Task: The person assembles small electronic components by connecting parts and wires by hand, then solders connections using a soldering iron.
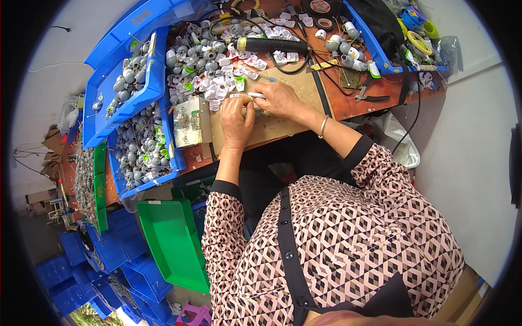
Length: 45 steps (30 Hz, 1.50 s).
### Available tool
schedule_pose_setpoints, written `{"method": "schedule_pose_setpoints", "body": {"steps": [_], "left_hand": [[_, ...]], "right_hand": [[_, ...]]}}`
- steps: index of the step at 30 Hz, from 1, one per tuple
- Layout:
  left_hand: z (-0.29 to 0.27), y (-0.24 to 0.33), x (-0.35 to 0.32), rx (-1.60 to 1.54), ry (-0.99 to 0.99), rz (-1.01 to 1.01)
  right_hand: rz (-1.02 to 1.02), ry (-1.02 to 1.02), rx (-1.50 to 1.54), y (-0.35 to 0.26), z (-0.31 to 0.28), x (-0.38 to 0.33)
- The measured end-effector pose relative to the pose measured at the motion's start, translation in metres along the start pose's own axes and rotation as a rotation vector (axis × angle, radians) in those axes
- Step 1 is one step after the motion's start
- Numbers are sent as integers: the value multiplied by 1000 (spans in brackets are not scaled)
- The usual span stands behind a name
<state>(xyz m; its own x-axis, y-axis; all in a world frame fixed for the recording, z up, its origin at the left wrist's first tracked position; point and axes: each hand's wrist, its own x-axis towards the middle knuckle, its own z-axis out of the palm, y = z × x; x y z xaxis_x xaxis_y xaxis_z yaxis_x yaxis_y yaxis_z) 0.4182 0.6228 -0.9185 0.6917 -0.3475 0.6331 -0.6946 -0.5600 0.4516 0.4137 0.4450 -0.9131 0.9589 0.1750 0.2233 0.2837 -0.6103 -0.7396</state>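
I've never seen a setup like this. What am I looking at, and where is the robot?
There's no robot: these are a person's bare hands, seen from a wide camera on their head looking down, so straight edges bend. On the reddish table lie grey round-ended parts, white plastic pieces and pliers, with blue bins alongside. The left hand pinches a small white piece; the right hand holds a white rod-like thing, too small to identify.
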Motion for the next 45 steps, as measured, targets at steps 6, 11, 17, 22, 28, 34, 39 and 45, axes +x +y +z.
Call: {"method": "schedule_pose_setpoints", "body": {"steps": [6, 11, 17, 22, 28, 34, 39, 45], "left_hand": [[0, 0, -1, -12, -18, -39], [-1, -1, 1, -33, -2, -57], [-9, 0, 2, -51, 30, -98], [-7, 2, 5, -54, -7, -52], [-11, 3, 3, -65, -8, -45], [-11, 5, 8, -74, -2, -12], [-15, -1, -2, -54, 7, -110], [-10, 6, 5, -99, 10, -68]], "right_hand": [[-132, 139, -196, 9, 1, 6], [78, -226, 697, 29, 5, 12], [105, -193, 467, 31, -2, 13], [114, -191, 696, 30, 5, 15], [302, -339, 883, 11, -1, 12], [118, -137, 921, 27, 12, 15], [286, -250, 908, 11, -4, 11], [396, -175, 885, -7, -4, 5]]}}
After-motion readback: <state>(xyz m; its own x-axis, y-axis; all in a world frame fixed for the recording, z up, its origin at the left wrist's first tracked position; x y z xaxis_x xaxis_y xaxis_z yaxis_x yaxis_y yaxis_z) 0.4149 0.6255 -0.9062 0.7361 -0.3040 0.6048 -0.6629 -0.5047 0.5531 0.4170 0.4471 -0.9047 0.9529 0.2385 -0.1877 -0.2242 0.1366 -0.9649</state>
